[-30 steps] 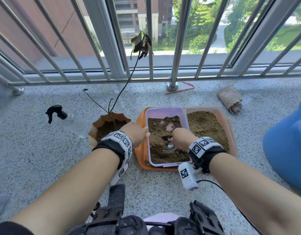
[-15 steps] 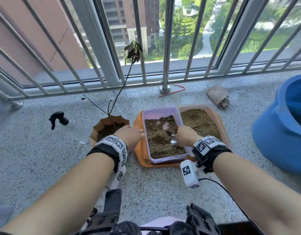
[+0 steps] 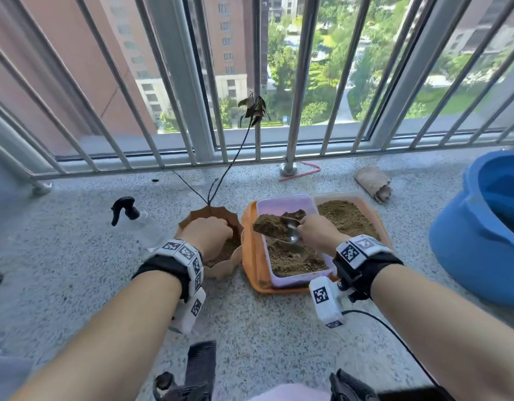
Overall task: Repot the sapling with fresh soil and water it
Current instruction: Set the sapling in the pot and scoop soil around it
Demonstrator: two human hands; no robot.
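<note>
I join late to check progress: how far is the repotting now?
Done: the sapling stands in the brown pot. In hand: the right hand lifts a spoon heaped with soil; the left hand rests on the pot. Left: more soil, then watering; the spray bottle lies untouched.

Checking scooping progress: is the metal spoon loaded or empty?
Loaded: the metal spoon in the right hand carries a heap of brown soil.

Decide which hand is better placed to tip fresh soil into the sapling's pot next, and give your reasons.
The right hand: it holds the spoon, loaded with soil and raised above the purple tub, beside the pot. The left hand rests at the pot, probably steadying it.
</note>
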